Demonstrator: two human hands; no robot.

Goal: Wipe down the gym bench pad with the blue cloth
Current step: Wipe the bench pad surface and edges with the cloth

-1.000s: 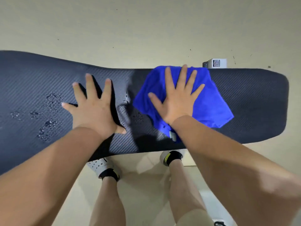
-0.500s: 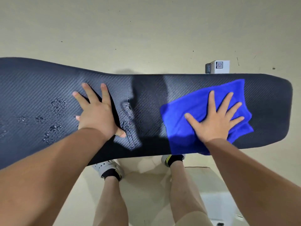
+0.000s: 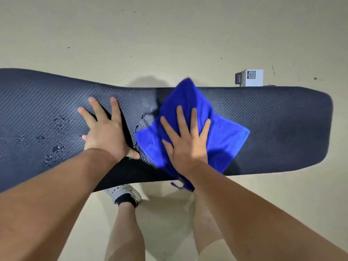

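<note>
While left hand braces, right hand flattens blue cloth.

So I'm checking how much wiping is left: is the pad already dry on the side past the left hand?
No: water droplets bead on the bench pad beyond the left hand, away from the blue cloth under the right hand.

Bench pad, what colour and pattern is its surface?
Dark navy-black bench pad with fine diagonal weave, seen in the head view.
</note>
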